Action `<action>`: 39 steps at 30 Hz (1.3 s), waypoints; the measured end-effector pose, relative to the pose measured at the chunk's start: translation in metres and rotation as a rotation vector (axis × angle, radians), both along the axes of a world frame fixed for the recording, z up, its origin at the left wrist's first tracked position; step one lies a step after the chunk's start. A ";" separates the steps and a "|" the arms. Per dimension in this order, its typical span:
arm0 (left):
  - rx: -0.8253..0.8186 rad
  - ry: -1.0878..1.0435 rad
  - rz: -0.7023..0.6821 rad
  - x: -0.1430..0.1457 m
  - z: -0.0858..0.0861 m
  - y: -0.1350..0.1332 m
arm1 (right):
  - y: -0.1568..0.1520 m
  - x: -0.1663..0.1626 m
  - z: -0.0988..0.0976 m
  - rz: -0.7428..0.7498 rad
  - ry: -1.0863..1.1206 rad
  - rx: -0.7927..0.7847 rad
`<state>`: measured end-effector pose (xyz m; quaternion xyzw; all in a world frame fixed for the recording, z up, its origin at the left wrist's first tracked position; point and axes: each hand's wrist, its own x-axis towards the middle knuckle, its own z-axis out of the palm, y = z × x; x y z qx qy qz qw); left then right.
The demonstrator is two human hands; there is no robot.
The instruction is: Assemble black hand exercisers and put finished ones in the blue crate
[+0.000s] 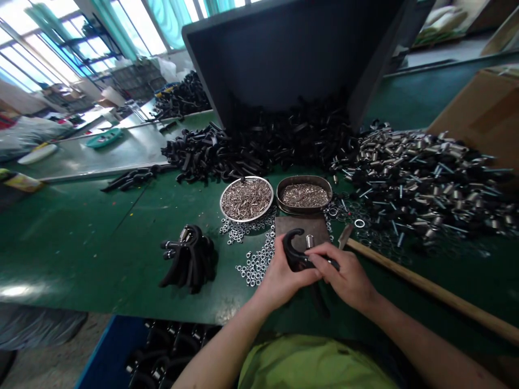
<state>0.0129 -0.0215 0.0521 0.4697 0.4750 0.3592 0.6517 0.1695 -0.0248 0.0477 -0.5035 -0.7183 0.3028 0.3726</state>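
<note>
My left hand (pixel 284 278) is closed around a black hook-shaped part (pixel 292 246), its curved end pointing up. My right hand (pixel 344 273) pinches at the same part from the other side, with its fingertips by a silver ribbed cylinder (pixel 310 241) that stands up there. A small black piece juts out under the right fingers; whether it is separate I cannot tell. Beneath the hands lies a flat metal plate (pixel 302 224). Loose nuts (pixel 255 268) are scattered just left of my left hand. A hammer (pixel 405 275) with a wooden handle lies right of my right hand.
A round dish (pixel 224 212) holds small metal pins, and an oval tin (pixel 284 208) holds tiny metal pieces. Assembled black parts (pixel 190 265) stand grouped at left. A big dark bin (pixel 284 59) spills black parts behind. Right: a heap of knobs and bolts (pixel 421 178), a cardboard box (pixel 482 113).
</note>
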 end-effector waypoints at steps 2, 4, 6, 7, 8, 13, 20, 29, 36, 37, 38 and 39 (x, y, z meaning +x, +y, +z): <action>-0.113 -0.076 -0.014 -0.001 -0.003 0.004 | 0.002 0.004 0.002 0.049 -0.046 0.029; -0.175 -0.115 -0.022 -0.002 -0.005 0.006 | 0.001 0.007 0.001 0.043 -0.069 0.079; -0.113 -0.077 0.017 -0.004 -0.006 0.007 | -0.002 0.008 -0.002 -0.005 -0.041 0.033; -0.035 -0.029 0.048 -0.005 -0.005 0.007 | -0.003 0.008 -0.005 -0.027 -0.008 -0.059; 0.058 0.033 0.074 -0.007 -0.004 0.007 | -0.003 0.008 -0.008 -0.033 0.037 -0.198; 0.290 0.251 0.027 -0.015 0.002 0.007 | 0.012 0.007 -0.016 0.180 0.293 -0.763; 0.247 0.218 0.052 -0.014 -0.011 0.000 | 0.031 -0.014 -0.007 0.170 0.132 -0.497; 0.323 0.274 -0.014 -0.020 -0.020 -0.003 | 0.019 -0.026 0.004 0.162 -0.398 -0.273; 0.314 0.410 -0.105 -0.016 -0.034 0.026 | 0.047 -0.018 -0.016 0.159 -0.581 -0.281; 0.359 0.478 -0.110 -0.017 -0.035 0.032 | 0.053 -0.016 -0.017 0.165 -0.636 -0.285; 0.423 0.555 -0.108 -0.020 -0.035 0.039 | 0.060 -0.014 -0.016 0.174 -0.703 -0.283; 0.498 0.633 -0.096 -0.024 -0.035 0.046 | 0.067 -0.014 -0.015 0.174 -0.770 -0.276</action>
